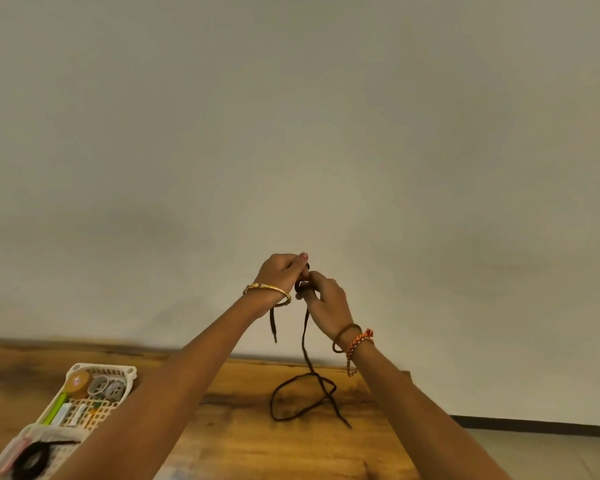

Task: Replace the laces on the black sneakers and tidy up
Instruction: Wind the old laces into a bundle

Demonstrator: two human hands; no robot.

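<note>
Both hands are raised in front of the wall, close together. My left hand [282,271] and my right hand [328,299] pinch a dark shoelace [305,344], which is wound in a small coil between the fingers. A short end hangs down below the left wrist. The long end drops to the wooden table [250,427] and lies there in a loose loop. No sneakers are in view.
A white plastic basket [84,396] with tape rolls and small items sits on the table at the lower left. In front of it lies a second white tray [18,455] with a black coil in it. The table's right edge falls off to the floor.
</note>
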